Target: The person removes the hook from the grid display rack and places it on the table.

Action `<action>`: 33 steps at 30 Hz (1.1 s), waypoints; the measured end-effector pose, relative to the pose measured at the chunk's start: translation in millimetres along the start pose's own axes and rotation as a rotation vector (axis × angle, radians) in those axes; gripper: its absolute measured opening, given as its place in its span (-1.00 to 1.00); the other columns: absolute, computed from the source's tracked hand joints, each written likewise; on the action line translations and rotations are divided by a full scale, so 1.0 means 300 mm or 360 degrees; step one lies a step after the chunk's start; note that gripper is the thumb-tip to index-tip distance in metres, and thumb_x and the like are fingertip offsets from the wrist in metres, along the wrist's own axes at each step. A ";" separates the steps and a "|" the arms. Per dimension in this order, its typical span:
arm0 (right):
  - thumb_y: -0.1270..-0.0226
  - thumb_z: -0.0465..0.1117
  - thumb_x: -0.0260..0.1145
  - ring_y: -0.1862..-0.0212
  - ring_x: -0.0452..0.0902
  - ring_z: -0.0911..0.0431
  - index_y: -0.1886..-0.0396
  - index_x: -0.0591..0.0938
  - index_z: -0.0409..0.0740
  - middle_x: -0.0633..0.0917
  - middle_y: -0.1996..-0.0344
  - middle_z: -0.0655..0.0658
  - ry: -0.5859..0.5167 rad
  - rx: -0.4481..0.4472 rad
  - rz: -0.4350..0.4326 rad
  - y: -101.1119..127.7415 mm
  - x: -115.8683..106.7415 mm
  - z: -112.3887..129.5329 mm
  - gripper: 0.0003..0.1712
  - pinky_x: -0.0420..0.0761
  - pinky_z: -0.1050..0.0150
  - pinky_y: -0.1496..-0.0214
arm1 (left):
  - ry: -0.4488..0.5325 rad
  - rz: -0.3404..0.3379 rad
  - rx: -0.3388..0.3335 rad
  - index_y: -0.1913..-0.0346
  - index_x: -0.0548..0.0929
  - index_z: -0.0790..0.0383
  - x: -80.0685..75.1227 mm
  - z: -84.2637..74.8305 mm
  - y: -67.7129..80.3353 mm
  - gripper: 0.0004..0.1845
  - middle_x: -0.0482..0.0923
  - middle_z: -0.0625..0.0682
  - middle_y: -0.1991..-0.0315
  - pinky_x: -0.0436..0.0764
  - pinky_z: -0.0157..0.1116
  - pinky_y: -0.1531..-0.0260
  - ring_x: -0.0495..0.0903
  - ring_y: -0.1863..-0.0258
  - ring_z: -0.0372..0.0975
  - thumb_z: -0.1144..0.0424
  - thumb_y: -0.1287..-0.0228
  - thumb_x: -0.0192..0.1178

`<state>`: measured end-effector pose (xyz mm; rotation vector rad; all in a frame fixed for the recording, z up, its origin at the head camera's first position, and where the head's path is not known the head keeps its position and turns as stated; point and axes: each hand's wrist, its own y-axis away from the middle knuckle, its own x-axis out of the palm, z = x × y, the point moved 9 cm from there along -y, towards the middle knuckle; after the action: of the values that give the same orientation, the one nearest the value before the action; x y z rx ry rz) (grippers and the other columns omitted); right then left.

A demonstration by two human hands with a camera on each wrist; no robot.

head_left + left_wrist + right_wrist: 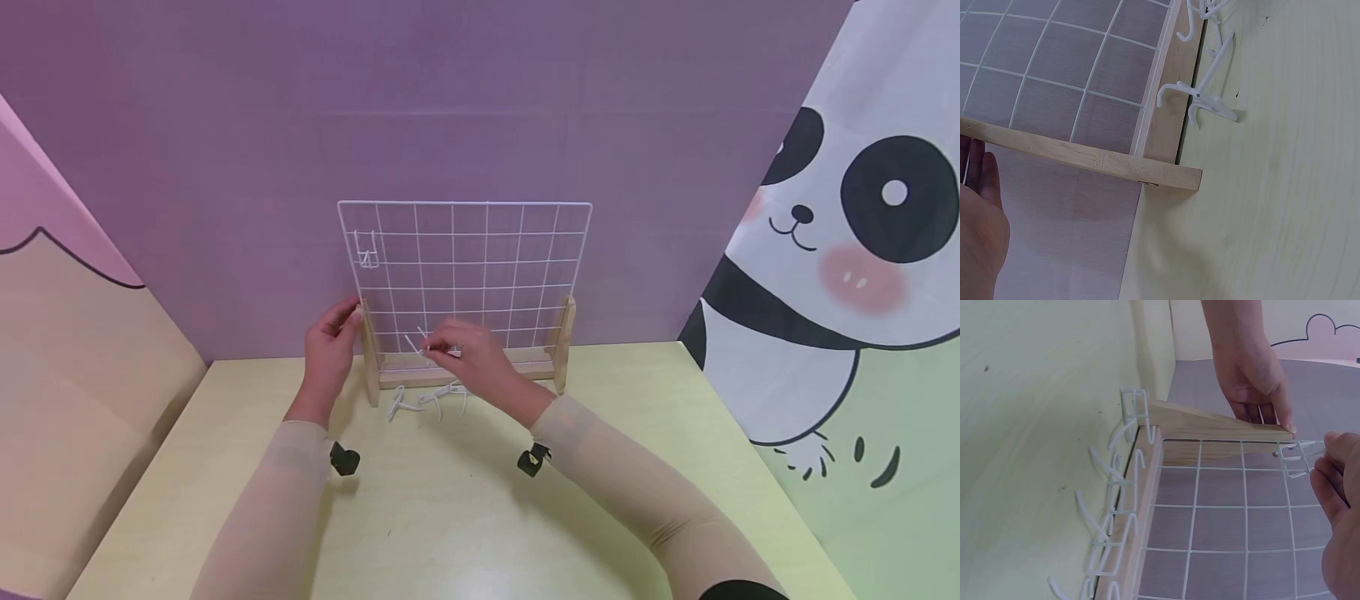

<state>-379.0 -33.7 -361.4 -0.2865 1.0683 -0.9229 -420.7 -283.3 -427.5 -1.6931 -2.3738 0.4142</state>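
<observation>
1. My right hand (468, 354) pinches a small white wire hook (1300, 453) between thumb and fingertips, low at the panel's front, about 6 o'clock of the wire grid panel (465, 275).
2. I judge the hook light, stiff and a little slick under its coating; the best hold is on its flat back loop, leaving the prongs free.
3. My left hand (330, 346) rests with straight fingers against the left wooden foot (369, 354), at 9 o'clock of the panel, steadying it. The panel looks light and could tip or slide if pushed hard.
4. Spare hooks (427, 402) lie loose on the yellow table (465, 517) just in front of the base rail (1132, 531), at 6 o'clock of my right hand; they could snag one another.
5. One hook (366, 248) already hangs at the panel's upper left, about 10 o'clock.
6. The thin grid wires crowd my fingers.
</observation>
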 end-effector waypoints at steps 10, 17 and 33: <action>-0.49 -0.43 0.50 0.17 0.71 0.16 0.10 0.84 -0.29 0.79 0.24 -0.08 0.0015 -0.0031 0.0053 0.026 0.051 -0.009 -0.92 0.71 0.46 0.06 | -0.0035 0.0025 -0.0028 -0.48 0.65 0.27 -0.001 0.000 0.003 -0.57 0.64 0.16 -0.43 0.56 -0.38 -0.37 0.57 -0.27 -0.32 0.18 -0.73 0.22; -0.52 -0.38 0.51 0.17 0.67 0.23 0.08 0.85 -0.21 0.77 0.24 -0.01 0.0055 0.0037 0.0177 0.045 0.103 -0.021 -0.92 0.67 0.49 0.09 | -0.0025 0.0023 -0.0019 -0.48 0.66 0.29 -0.001 -0.002 0.003 -0.57 0.65 0.17 -0.42 0.56 -0.38 -0.36 0.57 -0.27 -0.32 0.19 -0.73 0.22; -0.55 -0.35 0.50 0.18 0.66 0.24 0.05 0.86 -0.17 0.81 0.18 -0.01 0.0097 0.0119 0.0381 0.090 0.199 -0.081 -0.91 0.67 0.48 0.07 | -0.0013 0.0020 -0.0006 -0.47 0.66 0.28 -0.002 -0.004 0.003 -0.57 0.67 0.11 -0.40 0.56 -0.36 -0.38 0.58 -0.27 -0.33 0.17 -0.72 0.24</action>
<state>-376.2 -57.6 -426.9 -0.0666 1.0952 -0.7581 -419.4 -283.4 -426.7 -1.7121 -2.3723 0.4199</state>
